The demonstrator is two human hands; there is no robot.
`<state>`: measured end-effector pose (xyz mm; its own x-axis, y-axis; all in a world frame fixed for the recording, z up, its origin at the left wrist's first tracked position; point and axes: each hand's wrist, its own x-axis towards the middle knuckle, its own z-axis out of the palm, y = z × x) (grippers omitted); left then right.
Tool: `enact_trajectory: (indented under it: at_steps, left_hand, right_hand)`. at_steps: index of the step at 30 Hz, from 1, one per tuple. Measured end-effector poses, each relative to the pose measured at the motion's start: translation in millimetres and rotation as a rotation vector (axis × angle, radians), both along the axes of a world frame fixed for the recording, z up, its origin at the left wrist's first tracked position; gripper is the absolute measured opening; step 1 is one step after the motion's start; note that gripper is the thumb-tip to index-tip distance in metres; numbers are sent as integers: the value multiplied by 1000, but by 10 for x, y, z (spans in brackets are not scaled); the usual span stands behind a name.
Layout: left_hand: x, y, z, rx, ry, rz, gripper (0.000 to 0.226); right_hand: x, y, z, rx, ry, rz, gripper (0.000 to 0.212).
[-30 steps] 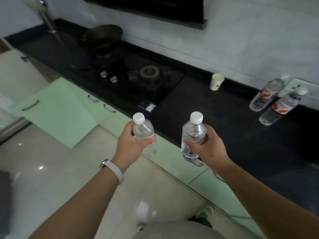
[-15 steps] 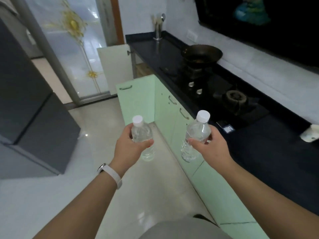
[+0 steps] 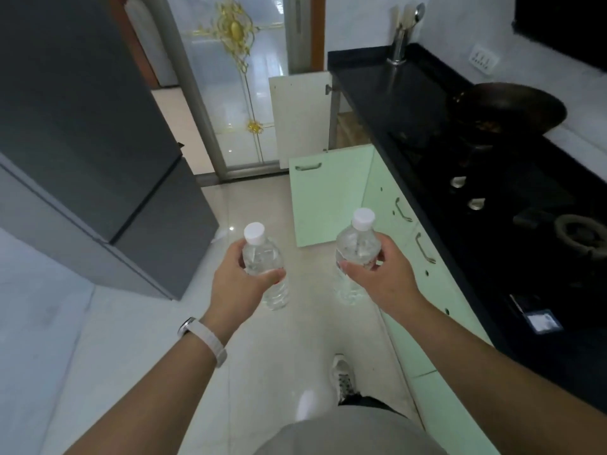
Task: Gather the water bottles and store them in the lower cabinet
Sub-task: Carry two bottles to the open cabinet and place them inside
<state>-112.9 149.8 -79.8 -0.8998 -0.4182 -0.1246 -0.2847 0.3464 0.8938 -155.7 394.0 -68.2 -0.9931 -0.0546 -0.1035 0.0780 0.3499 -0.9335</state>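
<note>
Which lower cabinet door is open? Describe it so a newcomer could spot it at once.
Follow the black countertop along the right wall down to the mint-green cabinet fronts beneath it. The open green door juts out over the floor, its handle near the top edge. Its green neighbours lie flush under the counter; the other open door, beyond it, is white.

A head-worn wide-angle camera looks forward and steeply down, close above the left hand (image 3: 239, 281) and right hand (image 3: 385, 278), with the black countertop (image 3: 377, 87) along the right.
</note>
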Motion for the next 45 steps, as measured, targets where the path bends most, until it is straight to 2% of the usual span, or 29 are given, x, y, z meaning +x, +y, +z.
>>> enact_trajectory:
  at_steps: [6, 12, 21, 26, 31, 39, 42, 45]
  left_hand:
    - [-838, 137, 253, -72, -7, -19, 64]
    - [-1443, 176, 330, -46, 19, 16, 62]
    - [-1958, -330, 314, 4, 20, 108, 69]
    - [-2249, -910, 139, 32, 2, 152, 67]
    - [-2703, -1707, 3, 58, -16, 136, 70]
    - [-3466, -3133, 89, 71, 62, 108, 60]
    - [-3719, -3462, 149, 60, 109, 80, 61]
    - [-3952, -3704, 148, 79, 118, 83, 64]
  right_hand:
    - [-966, 38, 97, 3, 29, 84, 43]
    - [-1687, 13, 135, 5, 57, 155, 44]
    - [-2376, -474, 112, 46, 60, 236, 47]
    - [-2755, -1065, 18, 86, 43, 258, 45]
    - [-3266, -1902, -43, 114, 43, 238, 53]
    - [-4035, -3279, 195, 108, 72, 210, 54]
    - [-4217, -3614, 278, 98, 89, 208, 53]
    - [-4398, -3837, 287, 86, 69, 195, 61]
